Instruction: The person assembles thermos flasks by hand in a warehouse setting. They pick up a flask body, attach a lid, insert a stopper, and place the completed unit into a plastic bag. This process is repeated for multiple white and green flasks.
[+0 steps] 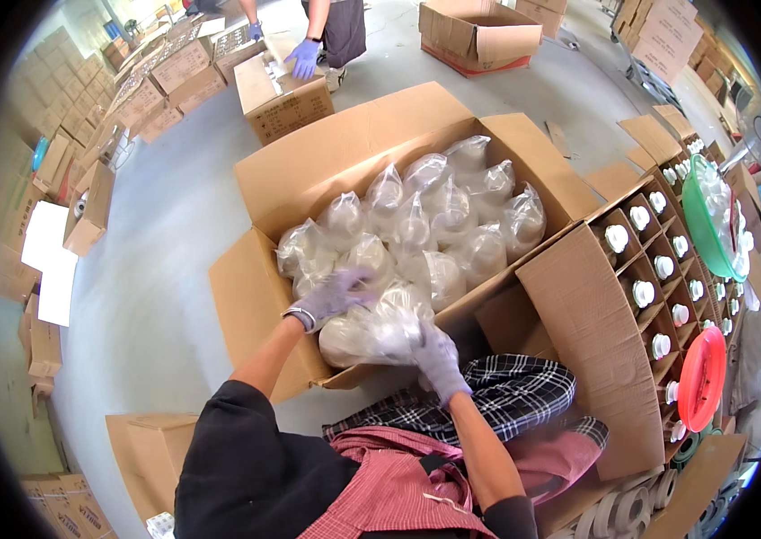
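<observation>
A large open cardboard box (259, 269) stands in front of me, packed with clear, rounded vessels (412, 225) in thin plastic bags. At its near edge lies one bagged clear vessel (367, 340), tilted on its side. My right hand (440, 361), in a pale grey-purple glove, grips the right end of this bag. My left hand (336, 298), gloved alike, is above its left part with fingers stretched and apart, somewhat blurred. Whether the left fingertips touch the plastic is hard to see.
To the right, a divided carton (628, 269) holds several white-capped bottles. A green basin (708, 220) and a red lid-like disc (702, 379) lie on it. Beyond my box, another person's gloved hand (305, 57) rests on a carton (286, 108). An open box (479, 36) stands farther back.
</observation>
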### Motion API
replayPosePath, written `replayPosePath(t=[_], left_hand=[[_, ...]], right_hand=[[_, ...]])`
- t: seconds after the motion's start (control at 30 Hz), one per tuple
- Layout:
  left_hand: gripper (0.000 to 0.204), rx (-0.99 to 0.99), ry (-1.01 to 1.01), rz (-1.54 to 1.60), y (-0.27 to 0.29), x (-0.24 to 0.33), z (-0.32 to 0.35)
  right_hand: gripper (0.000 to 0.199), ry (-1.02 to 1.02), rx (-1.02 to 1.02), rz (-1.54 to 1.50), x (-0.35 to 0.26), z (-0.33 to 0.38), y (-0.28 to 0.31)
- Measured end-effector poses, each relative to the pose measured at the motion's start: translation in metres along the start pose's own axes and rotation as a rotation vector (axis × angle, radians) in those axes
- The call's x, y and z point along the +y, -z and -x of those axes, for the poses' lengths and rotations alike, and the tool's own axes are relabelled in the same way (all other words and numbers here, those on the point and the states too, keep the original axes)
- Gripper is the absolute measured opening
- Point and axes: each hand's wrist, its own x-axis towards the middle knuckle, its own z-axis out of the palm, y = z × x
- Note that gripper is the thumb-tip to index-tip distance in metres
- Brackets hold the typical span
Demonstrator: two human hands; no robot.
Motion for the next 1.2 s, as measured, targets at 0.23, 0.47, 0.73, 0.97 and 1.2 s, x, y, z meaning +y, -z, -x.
replayPosePath(t=[0.23, 0.47, 0.73, 0.97, 1.2], left_hand=[[0.121, -0.088, 0.436, -0.443, 0.009, -0.056, -0.032], [0.072, 0.214, 0.708, -0.64, -0.031, -0.136, -0.085], [0.031, 0.058, 0.169, 0.4, 0.011, -0.035, -0.033], [0.042, -0.476, -0.104, 0.803, -0.034, 0.065, 0.02], [0.057, 0.074, 0.066, 0.832, 0.033, 0.006, -0.057]], right_hand=[[0.033, -0.071, 0.044, -0.12, 0.029, 0.026, 0.006], [0.028, -0.04, 0.032, -0.129, 0.02, 0.032, 0.012], [0.053, 0.081, 0.138, -0.294, -0.009, 0.023, 0.026], [0.036, 0.384, 0.095, -0.248, -0.001, 0.001, 0.006], [0.029, 0.021, 0.712, 0.092, 0.051, 0.037, 0.171]])
